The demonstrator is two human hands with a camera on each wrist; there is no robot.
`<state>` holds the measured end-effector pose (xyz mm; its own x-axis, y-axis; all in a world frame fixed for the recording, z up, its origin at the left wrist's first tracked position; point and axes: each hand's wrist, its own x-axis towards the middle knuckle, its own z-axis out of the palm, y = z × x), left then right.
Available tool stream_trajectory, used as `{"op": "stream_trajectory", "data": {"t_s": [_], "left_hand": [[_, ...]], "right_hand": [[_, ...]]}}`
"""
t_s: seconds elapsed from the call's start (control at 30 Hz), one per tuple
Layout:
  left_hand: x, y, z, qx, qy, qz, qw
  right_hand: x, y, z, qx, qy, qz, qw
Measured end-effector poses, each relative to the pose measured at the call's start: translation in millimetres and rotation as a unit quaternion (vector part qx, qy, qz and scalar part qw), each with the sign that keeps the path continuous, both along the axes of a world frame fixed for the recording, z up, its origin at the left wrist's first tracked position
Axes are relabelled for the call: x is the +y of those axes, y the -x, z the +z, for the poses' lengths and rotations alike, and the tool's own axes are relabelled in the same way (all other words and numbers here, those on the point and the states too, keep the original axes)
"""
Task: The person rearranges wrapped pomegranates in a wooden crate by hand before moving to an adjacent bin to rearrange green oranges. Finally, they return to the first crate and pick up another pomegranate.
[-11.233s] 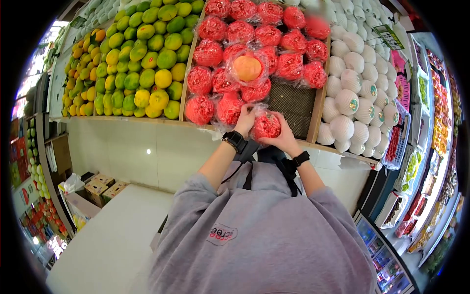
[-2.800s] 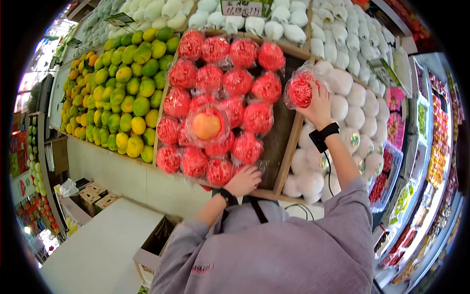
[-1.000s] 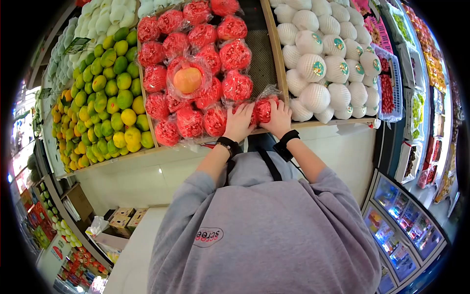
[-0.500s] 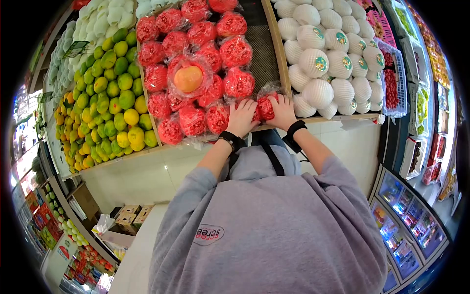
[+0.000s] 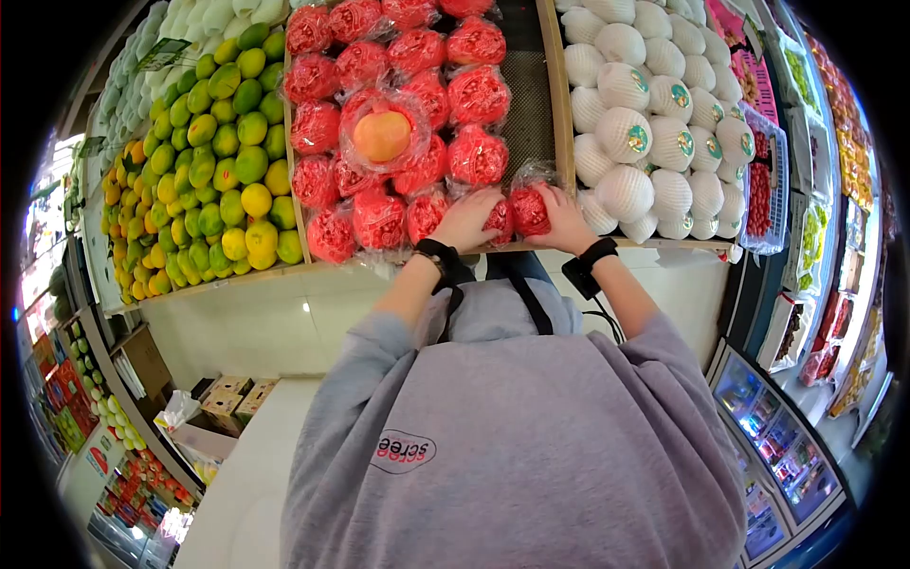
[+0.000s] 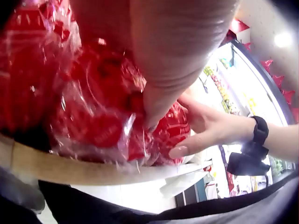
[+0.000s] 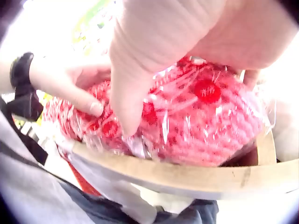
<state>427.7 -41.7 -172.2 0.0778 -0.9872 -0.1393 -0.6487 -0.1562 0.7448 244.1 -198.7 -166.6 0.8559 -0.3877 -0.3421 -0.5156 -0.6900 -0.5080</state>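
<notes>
Fruits in red foam nets and clear plastic fill a wooden-edged bin, in rows. At its front edge my left hand (image 5: 464,222) grips one wrapped fruit (image 5: 500,221), fingers over its top and thumb on the near side. Right beside it, my right hand (image 5: 567,223) holds another wrapped fruit (image 5: 529,211) in the front right corner, its fingers curled round the right side. In the right wrist view this fruit (image 7: 205,116) sits just behind the wooden rim (image 7: 187,176). An orange-pink fruit (image 5: 382,136) with its top bare lies above the others.
Bare dark mesh (image 5: 527,95) shows along the bin's right side. A wooden divider (image 5: 559,104) separates it from white-netted fruits (image 5: 626,136). Green and yellow citrus (image 5: 227,175) is piled to the left. Behind on the left stands a white table (image 5: 246,474).
Earlier my right hand held a wrapped fruit over the white-netted ones; it is now in the front right corner, beside the one under my left hand. Over the last second both hands stay there.
</notes>
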Motion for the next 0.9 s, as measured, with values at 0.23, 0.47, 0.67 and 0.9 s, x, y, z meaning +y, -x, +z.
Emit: {"op": "stream_trajectory", "data": {"t_s": [0.23, 0.47, 0.67, 0.9], "left_hand": [[27, -9, 6, 0.003, 0.012, 0.025, 1.000], [32, 4, 4, -0.069, 0.001, 0.052, 0.996], [-8, 14, 34, -0.042, 0.046, 0.081, 0.995], [-75, 40, -12, 0.104, -0.110, 0.212, 0.965]], "right_hand": [[13, -8, 10, -0.150, 0.069, -0.042, 0.985], [22, -2, -15, -0.115, 0.063, -0.012, 0.991], [-25, 4, -17, -0.200, -0.126, -0.268, 0.934], [-18, 56, -11, 0.013, -0.295, -0.373, 0.879]]}}
